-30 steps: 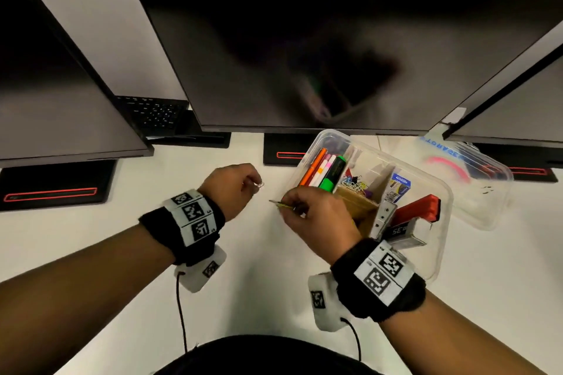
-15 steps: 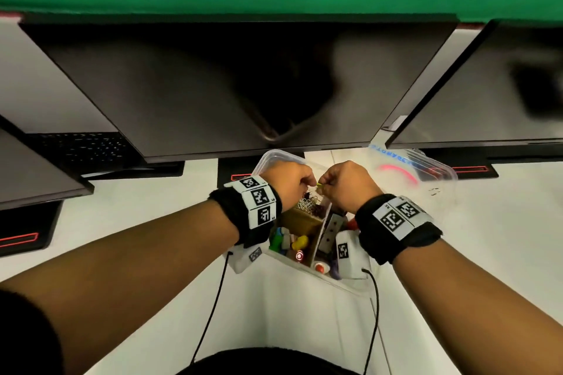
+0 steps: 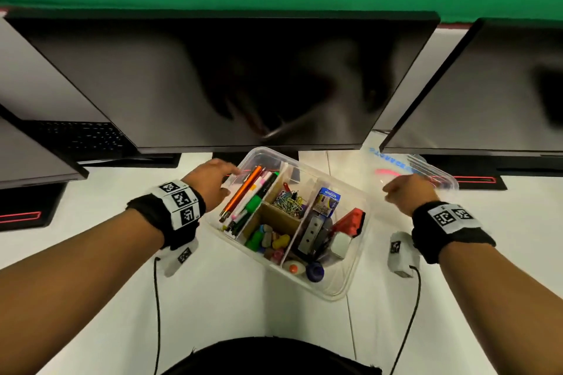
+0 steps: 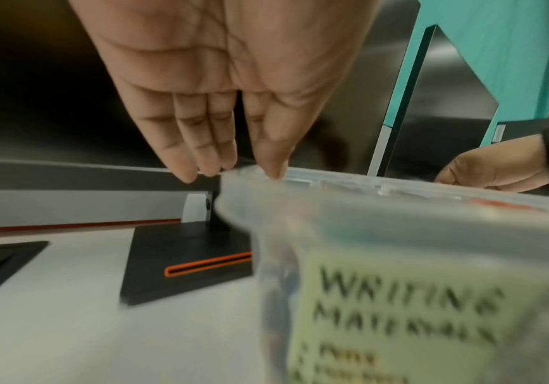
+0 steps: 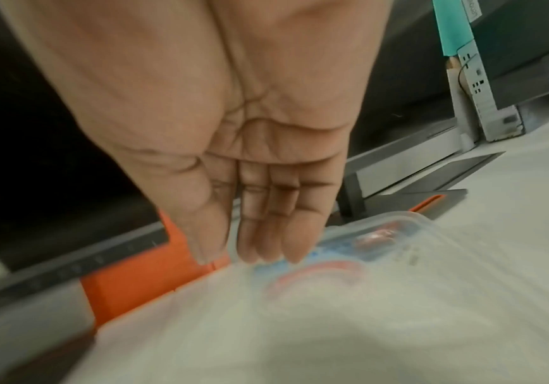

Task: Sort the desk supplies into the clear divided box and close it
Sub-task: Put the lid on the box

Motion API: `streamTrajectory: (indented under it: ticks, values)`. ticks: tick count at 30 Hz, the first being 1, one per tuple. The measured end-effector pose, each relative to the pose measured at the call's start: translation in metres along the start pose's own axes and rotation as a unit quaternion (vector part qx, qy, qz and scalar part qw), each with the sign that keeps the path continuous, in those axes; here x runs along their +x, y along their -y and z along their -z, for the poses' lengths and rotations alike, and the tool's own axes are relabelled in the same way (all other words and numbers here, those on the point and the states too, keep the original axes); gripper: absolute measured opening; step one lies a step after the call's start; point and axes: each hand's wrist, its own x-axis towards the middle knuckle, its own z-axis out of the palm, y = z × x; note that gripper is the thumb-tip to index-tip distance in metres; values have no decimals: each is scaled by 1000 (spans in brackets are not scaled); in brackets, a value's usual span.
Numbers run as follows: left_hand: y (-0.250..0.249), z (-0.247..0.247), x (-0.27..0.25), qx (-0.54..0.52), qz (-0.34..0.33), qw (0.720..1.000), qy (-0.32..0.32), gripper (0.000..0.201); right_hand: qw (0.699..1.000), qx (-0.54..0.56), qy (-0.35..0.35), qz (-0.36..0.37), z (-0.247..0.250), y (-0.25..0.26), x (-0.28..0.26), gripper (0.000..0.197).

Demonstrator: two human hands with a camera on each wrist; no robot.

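Head view, so the sorting looks pretty much done to me. Starting nearest in the box (image 3: 341,286): glue and small bits sit at the near corner, erasers (image 3: 269,240) in the section beside them, then a stapler (image 3: 348,222) and staples on the right side. Further in is a pile of clips (image 3: 289,199), and the pens (image 3: 249,195) lie along the left compartment. I can't spot anything loose on the desk (image 3: 243,313) around the box, so filling seems finished.

What's left is the closing. The left hand (image 3: 210,183) is at the box's far-left corner, fingers out fairly straight, fingertips touching the rim with the thumb on the inner side, more steadying than gripping. The right hand (image 3: 408,193) is off to the right of the box, flat and relaxed, fingertips just at the lid (image 3: 438,173), which lies on the desk beyond the box's right side. It doesn't have hold of it yet.

So: grab lid, line up, press down.
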Motion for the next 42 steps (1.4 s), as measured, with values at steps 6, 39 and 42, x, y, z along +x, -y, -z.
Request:
streamTrajectory:
  ticks: [6, 39, 42]
  values:
    - [-9, -29, -25, -94, 52, 994, 6, 68, 997, -76, 25, -22, -52, -41, -5, 46]
    - [123, -22, -88, -139, 151, 977, -48, 77, 967, -72, -238, 52, -36, 106, -120, 36]
    - [140, -21, -95, -148, 147, 977, -32, 82, 959, -34, -268, 85, -19, 138, -138, 38]
